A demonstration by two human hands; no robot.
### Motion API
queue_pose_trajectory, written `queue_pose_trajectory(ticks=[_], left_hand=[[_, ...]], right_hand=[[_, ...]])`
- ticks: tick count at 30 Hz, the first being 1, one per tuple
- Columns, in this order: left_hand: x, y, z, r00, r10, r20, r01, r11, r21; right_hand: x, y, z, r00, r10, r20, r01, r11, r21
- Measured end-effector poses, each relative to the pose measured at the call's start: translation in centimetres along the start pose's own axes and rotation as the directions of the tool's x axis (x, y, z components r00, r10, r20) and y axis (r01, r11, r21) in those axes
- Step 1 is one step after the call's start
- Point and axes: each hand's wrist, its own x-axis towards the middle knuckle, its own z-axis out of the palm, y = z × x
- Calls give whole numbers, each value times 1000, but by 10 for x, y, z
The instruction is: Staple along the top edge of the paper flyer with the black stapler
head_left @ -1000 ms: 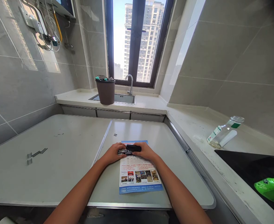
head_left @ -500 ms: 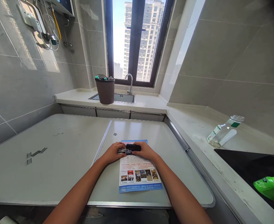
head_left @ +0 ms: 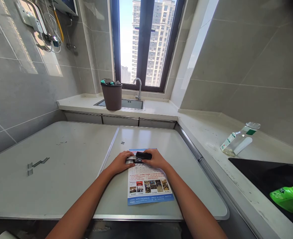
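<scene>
A black stapler [head_left: 143,155] lies crosswise over the upper part of a printed flyer [head_left: 150,199] on the white tabletop. My left hand [head_left: 122,162] is closed on the stapler's metal left end. Round its black right end, my right hand [head_left: 155,158] has its fingers wrapped. The stapler's top arm looks raised a little from its metal base. A small pair of staple strips [head_left: 122,142] lies just above the flyer. More staple strips [head_left: 37,163] are spread on the left half of the table.
Behind the table, a brown bin [head_left: 112,97] stands by a sink [head_left: 134,104] with a faucet [head_left: 139,89]. On the right counter are a tilted glass bottle [head_left: 240,139] and a green package [head_left: 289,198] on a black panel.
The stapler's black top has shifted slightly right relative to my left hand, and more of the metal part shows. Both hands keep their hold.
</scene>
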Motion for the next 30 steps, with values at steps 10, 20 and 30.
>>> queue_pose_trajectory(ticks=[10, 20, 30], left_hand=[[1, 6, -2, 1000, -10, 0, 10, 999, -43], [0, 6, -5, 998, -60, -31, 59, 997, -43], [8, 5, -1, 942, -303, -147, 146, 760, -633]], right_hand=[[-2, 2, -2, 1000, -15, 27, 15, 1000, 5], [-3, 0, -17, 997, -17, 75, 20, 999, -32], [-4, -2, -14, 976, -165, -144, 154, 985, -84]])
